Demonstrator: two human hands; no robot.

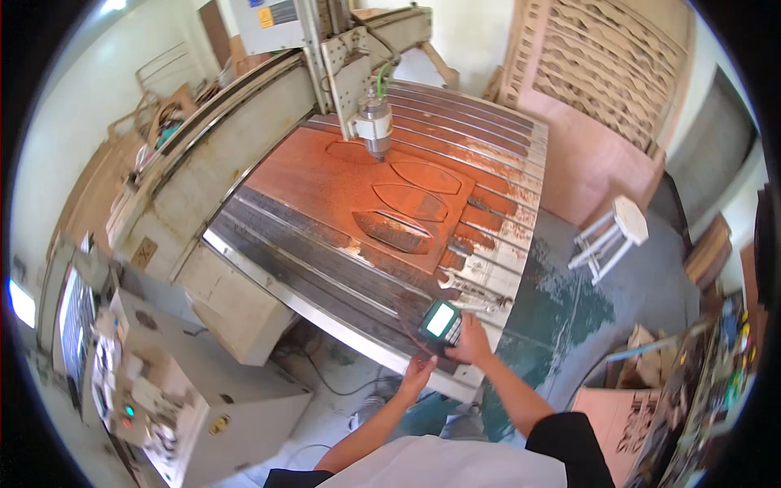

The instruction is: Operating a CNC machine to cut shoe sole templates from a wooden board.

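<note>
My right hand (470, 342) grips a dark handheld controller (440, 322) with a lit screen and keys, above the near right corner of the CNC router bed (309, 305). Just below the controller is my left hand (419, 375), fingers drawn together; what they hold, if anything, is too small to make out. Farther up the bed lies a reddish-brown wooden board (285, 163) with several pointed-oval outlines cut into it. Over the board's far side stands the router spindle (374, 130). Metal wrenches (476, 293) rest on the bed just beyond the controller.
Orange sawdust (488, 154) covers parts of the slotted bed. The machine's gantry (211, 146) runs along the left, above a grey control cabinet (203, 374). A white stool (622, 228) stands at right, and a cardboard box (614, 423) sits nearer. Cables cross the floor below the bed.
</note>
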